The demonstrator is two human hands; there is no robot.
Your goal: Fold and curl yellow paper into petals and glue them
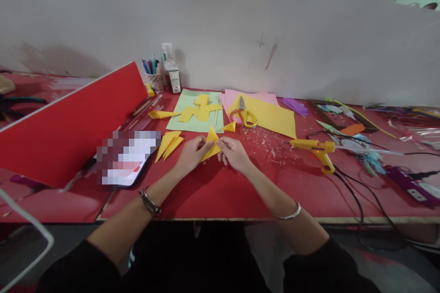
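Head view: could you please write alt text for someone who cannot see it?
The left hand and right hand pinch a folded paper between them above a red table. Scissors lie behind on coloured sheets, and a glue gun lies to the right.

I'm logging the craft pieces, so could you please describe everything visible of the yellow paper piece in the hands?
The yellow paper piece is thin, matte paper folded into a pointed, roughly triangular shape, tip pointing away from the person. The left hand and the right hand pinch it from either side over the red table; whether it rests on the table is unclear.
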